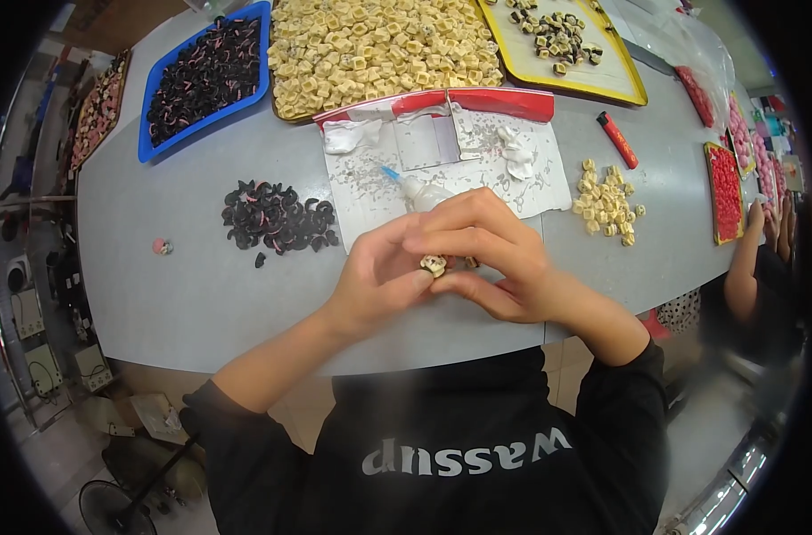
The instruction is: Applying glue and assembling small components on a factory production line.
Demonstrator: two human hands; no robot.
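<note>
My left hand (377, 268) and my right hand (506, 256) meet above the near part of the grey table. Between their fingertips they pinch a small cream piece with a black part around it (434, 265). Another small dark-and-cream piece (470, 262) shows in part beneath my right fingers. Just beyond my hands lies a clear squeeze bottle with a blue tip (421, 192), partly hidden by my fingers. A loose pile of black curved pieces with some pink edges (277, 217) lies left of my hands. Several cream cube-like pieces (605, 201) sit to the right.
Spotted white cardboard (361, 183) with crumpled tissue (516, 153) lies ahead. Behind it stand a blue tray (145, 134) of black pieces, a heap of cream pieces (384, 53) and a yellow tray (633, 76). A red lighter (617, 140) lies right. Another person's arm (745, 263) shows far right.
</note>
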